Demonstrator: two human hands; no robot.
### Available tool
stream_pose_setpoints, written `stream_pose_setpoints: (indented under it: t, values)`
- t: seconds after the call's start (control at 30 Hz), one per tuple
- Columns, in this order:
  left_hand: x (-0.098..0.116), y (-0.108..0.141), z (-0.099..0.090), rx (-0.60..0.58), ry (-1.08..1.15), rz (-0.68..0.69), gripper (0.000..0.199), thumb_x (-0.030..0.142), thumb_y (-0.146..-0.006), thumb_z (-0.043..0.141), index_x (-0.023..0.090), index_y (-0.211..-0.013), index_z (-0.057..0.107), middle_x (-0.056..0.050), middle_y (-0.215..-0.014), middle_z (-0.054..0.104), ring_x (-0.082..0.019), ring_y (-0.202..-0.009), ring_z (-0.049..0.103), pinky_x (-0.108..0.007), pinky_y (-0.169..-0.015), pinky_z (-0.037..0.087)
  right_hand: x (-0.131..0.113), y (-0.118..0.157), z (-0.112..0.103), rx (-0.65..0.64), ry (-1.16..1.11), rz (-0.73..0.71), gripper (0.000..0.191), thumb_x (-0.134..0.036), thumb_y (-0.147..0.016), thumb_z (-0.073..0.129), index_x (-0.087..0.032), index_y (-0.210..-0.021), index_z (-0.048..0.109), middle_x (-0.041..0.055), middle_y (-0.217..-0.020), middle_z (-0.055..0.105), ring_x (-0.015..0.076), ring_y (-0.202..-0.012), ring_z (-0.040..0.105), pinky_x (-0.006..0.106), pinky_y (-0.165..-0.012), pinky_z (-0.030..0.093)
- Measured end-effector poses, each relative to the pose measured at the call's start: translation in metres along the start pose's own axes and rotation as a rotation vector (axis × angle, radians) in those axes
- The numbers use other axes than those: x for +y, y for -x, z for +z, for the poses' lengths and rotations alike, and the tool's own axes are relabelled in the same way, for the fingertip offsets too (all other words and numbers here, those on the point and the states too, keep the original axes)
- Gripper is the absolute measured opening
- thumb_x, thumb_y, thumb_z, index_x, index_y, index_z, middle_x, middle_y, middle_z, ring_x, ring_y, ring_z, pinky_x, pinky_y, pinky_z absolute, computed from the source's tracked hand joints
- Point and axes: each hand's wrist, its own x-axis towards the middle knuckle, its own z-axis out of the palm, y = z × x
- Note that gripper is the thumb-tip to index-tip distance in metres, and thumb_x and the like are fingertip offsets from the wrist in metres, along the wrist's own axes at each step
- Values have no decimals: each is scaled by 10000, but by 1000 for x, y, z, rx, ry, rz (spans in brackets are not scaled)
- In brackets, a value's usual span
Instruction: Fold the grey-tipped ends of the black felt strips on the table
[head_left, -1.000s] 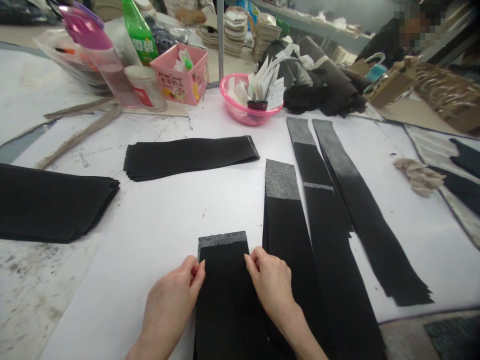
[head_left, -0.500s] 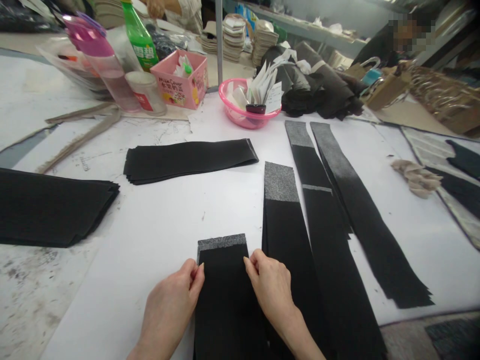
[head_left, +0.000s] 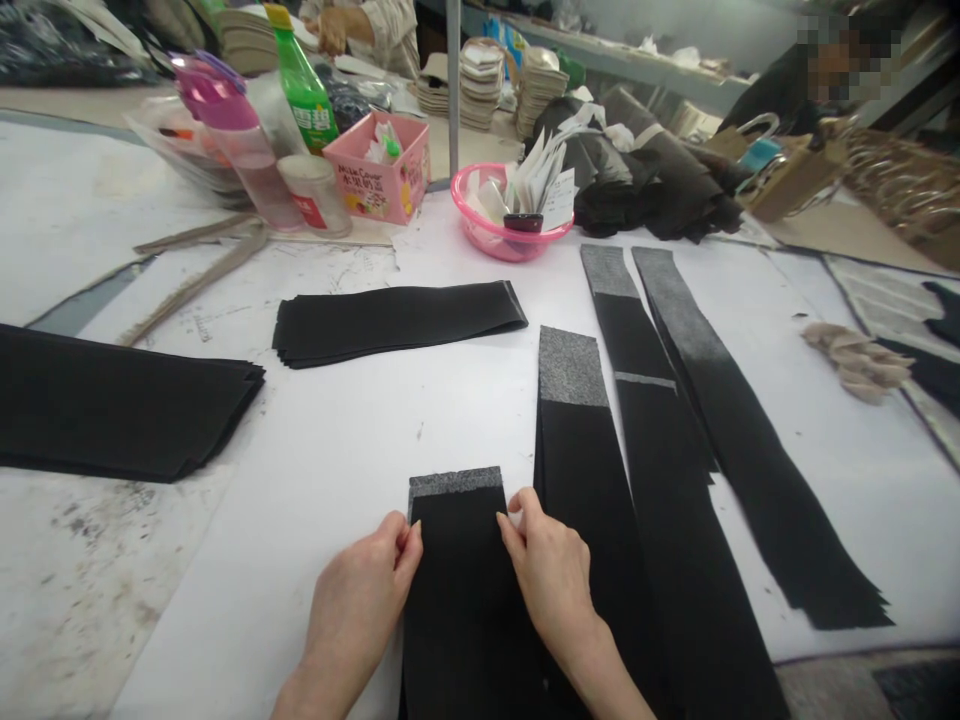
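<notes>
Evidently the step turns on a light, even hold. The fingers of the left hand are pinched together on the left edge of a long, flat black cloth strip. On the right hand, the thumb tip meets the strip's right edge and the forefinger curls close beside it, leaving a narrow gap; I cannot tell whether any cloth lies between them. The strip lies at the near side of the surface, between both hands, running out of view at the bottom.

Just beyond the fingers, a speckled grey band shows past the black upper layer's end, and a thin grey sliver runs down the left edge. To do this well, I would judge the upper layer by that band: its width should match from side to side, and the sliver suggests the left edges need checking. Equal tension matters, since pulling harder with one hand would probably skew the layer.

Right of the strip, a black cloth piece with a broad speckled grey end lies near the right wrist, so that forearm is best kept from dragging it. Farther out, a layered stack of narrow black cloth rests on the white, paper-like surface, well apart from both hands.
</notes>
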Motion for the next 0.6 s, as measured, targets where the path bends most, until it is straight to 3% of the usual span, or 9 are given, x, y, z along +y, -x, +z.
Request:
stream_pose_setpoints:
  t: [0.17, 0.4, 0.47, 0.53, 0.6]
  values:
    - [0, 1, 0, 19, -5, 8, 290, 359, -945, 380, 221, -695, 429, 35, -544, 530, -139, -499, 498, -259, -528, 170, -3, 3, 5, 65, 74, -117, 402, -202, -939, 551, -373, -1292, 468, -29, -863, 599, 120, -560, 591, 242, -473, 266]
    - [3, 4, 0, 49, -74, -8, 254, 378, -948, 398, 226, -750, 445, 49, -538, 555, -143, -473, 535, -245, -484, 205, -2, -1, 8, 38, 160, -191, 434, -201, -938, 544, -388, -1323, 469, -16, -839, 549, 115, -580, 570, 240, -453, 261]
    - [6, 5, 1, 106, -144, -5, 205, 373, -945, 412, 224, -823, 482, 41, -574, 582, -156, -478, 555, -253, -471, 243, -1, -2, 8, 34, 172, -199, 430, -202, -940, 540, -386, -1322, 471, -14, -845, 550, 117, -591, 570, 237, -452, 262]
    - [9, 6, 1, 228, -223, 60, 147, 317, -936, 435, 205, -957, 529, -6, -725, 649, -192, -610, 617, -276, -527, 352, -1, -2, 7, 29, 178, -208, 427, -206, -946, 529, -388, -1327, 464, -14, -854, 552, 115, -594, 567, 234, -451, 265]
    - [12, 4, 2, 352, -271, 214, 247, 206, -913, 454, 178, -1147, 528, -80, -1017, 666, -247, -899, 633, -342, -730, 450, -1, -2, 6, 20, 179, -215, 431, -204, -947, 526, -385, -1333, 458, -12, -866, 556, 112, -601, 570, 228, -453, 275]
